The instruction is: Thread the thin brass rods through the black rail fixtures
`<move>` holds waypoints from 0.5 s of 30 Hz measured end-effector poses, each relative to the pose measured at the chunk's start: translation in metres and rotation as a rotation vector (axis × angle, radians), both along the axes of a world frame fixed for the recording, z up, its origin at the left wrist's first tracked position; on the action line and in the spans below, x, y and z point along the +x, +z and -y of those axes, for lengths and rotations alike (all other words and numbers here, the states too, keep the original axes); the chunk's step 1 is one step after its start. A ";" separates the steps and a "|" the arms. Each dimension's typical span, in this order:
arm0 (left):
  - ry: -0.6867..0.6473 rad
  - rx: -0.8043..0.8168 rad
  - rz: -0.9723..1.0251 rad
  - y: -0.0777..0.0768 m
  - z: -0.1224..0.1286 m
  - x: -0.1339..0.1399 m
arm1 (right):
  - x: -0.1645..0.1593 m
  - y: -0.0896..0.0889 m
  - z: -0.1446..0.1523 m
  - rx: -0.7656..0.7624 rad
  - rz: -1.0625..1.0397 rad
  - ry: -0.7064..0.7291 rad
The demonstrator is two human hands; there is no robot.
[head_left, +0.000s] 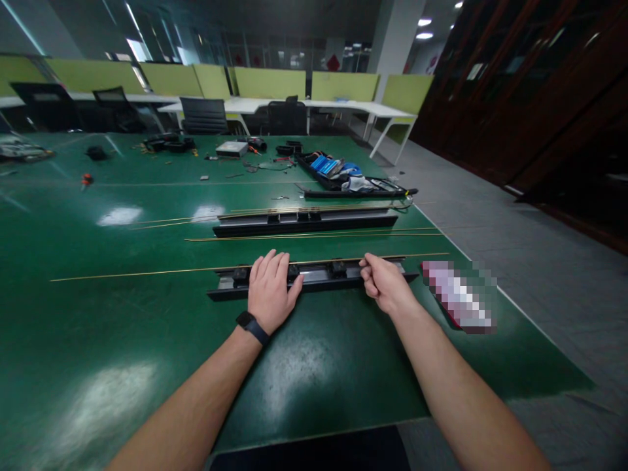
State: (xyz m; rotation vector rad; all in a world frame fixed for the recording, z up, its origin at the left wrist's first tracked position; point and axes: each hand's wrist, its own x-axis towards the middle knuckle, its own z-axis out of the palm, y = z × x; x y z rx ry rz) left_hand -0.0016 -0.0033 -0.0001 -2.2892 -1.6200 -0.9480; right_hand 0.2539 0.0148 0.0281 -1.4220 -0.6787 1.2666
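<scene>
A long black channel-shaped rail [318, 286] with a grey inner face lies across the table in front of me. Small black blocks, one of them a block [338, 267] between my hands, sit inside it. My left hand [272, 291] rests flat over the rail's left half, fingers stretched out and thumb apart, hiding part of it. Along the rail's far edge runs a thin brass-coloured rod [132, 273], which reaches well past both ends. Near the right end, my right hand [385, 281] is closed in a pinch at the rod, its other fingers curled.
Beyond lies a second black rail [304, 226] with more thin rods [275, 238] beside it. A blurred-out flat object [458, 297] is at right, near the table edge. Farther back are an open black case [318, 176], a silver box [232, 149] and scattered parts on the green table [161, 333].
</scene>
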 end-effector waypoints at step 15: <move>-0.001 -0.002 -0.004 0.000 0.000 0.000 | -0.001 0.002 0.002 -0.004 -0.006 -0.008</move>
